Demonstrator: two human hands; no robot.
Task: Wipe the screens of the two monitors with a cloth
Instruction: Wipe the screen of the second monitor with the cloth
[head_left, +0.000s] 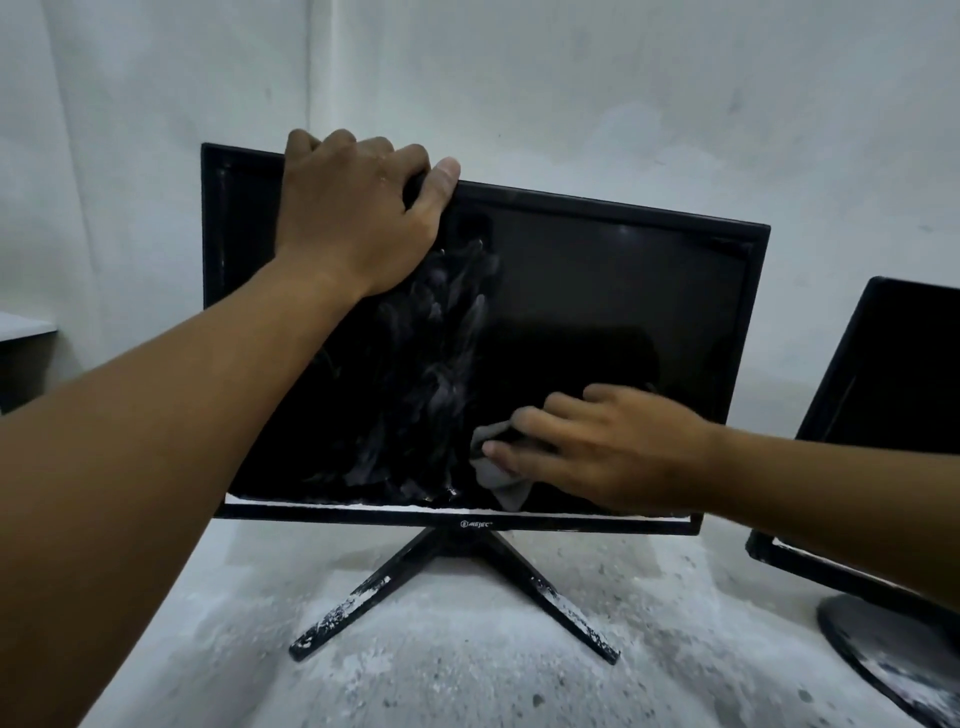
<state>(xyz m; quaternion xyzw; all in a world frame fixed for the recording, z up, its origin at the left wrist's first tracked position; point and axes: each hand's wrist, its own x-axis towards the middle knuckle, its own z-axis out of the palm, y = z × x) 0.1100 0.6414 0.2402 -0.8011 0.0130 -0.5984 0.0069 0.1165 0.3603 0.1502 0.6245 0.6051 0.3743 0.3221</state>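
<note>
A black monitor (597, 291) on a V-shaped stand faces me in the middle of the view. Its left half shows grey dusty smears; the right half looks darker. My left hand (358, 208) grips the monitor's top edge, fingers curled over the back and thumb on the front bezel. My right hand (602, 441) presses a grey cloth (498, 467) against the lower middle of the screen with fairly straight fingers. A second black monitor (893, 384) on a round base stands at the right edge, partly cut off, with my right forearm crossing in front of it.
Both monitors stand on a dusty grey concrete surface (467, 649) against a pale wall. White dust speckles the stand legs (337, 613) and the round base (893, 660). A grey tabletop edge (21, 325) shows at far left.
</note>
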